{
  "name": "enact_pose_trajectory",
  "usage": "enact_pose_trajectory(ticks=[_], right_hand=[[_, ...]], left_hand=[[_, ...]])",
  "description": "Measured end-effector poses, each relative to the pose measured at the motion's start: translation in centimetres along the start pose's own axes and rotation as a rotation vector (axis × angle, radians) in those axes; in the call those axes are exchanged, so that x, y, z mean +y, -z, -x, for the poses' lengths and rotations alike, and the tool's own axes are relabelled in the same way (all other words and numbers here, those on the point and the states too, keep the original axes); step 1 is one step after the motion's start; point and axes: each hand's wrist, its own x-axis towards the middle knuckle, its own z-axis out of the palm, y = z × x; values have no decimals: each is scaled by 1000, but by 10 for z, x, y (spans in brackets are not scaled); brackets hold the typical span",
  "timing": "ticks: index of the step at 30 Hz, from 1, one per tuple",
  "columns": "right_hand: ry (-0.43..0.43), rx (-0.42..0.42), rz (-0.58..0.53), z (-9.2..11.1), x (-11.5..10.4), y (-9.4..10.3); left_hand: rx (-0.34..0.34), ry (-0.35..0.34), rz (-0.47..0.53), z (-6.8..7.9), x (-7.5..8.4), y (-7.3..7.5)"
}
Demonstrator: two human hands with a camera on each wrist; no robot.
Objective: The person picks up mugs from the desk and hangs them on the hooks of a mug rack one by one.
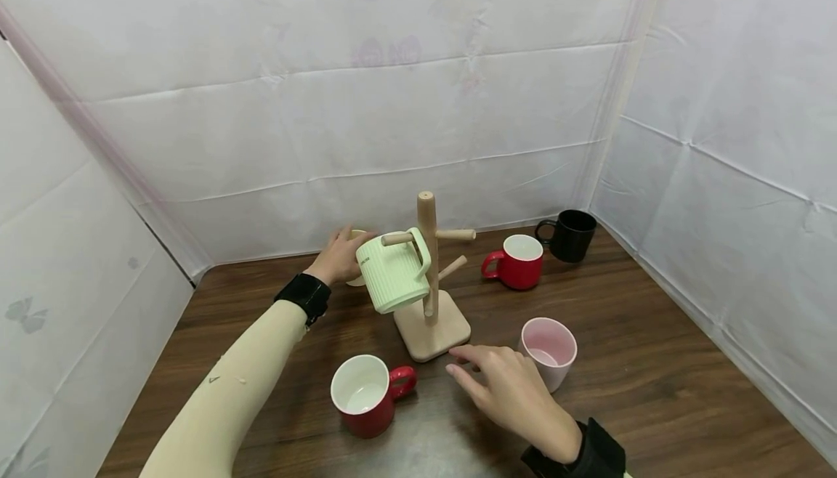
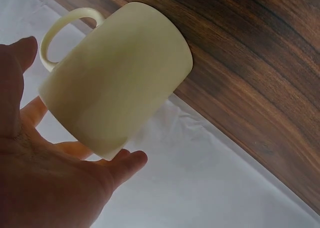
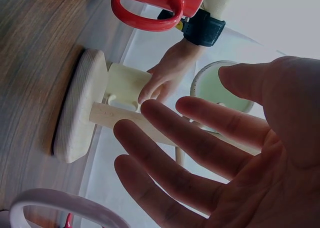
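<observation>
A cream mug (image 2: 115,83) stands on the table behind the wooden mug tree (image 1: 427,220). At its rim is my left hand (image 1: 338,256), the fingers reaching past the edge and the thumb apart from the handle in the left wrist view. In the head view a mint green ribbed mug (image 1: 392,278) hangs tilted by its handle from a peg of the tree and hides most of the cream one. My right hand (image 1: 506,391) hovers in front of the tree's base, fingers spread and holding nothing. A pink mug (image 1: 554,369) stands close beside it, partly covered.
A red mug with white inside (image 1: 368,416) stands at the front, its handle to the right. Another red mug (image 1: 523,271) and a black mug (image 1: 572,236) stand at the back right. White sheeting (image 1: 392,122) rises behind the brown wooden table (image 1: 628,362) and along its sides.
</observation>
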Motion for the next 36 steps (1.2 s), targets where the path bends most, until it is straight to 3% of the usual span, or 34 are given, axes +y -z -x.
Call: enact_pose_trajectory(ticks=[9, 20, 36], right_hand=[[-4, -2, -7, 0, 1, 0], [1, 19, 9, 1, 2, -2], [-9, 17, 1, 3, 2, -3]], left_hand=[[6, -11, 16, -3, -2, 0], [-14, 22, 13, -5, -4, 4], [10, -23, 1, -4, -6, 4]])
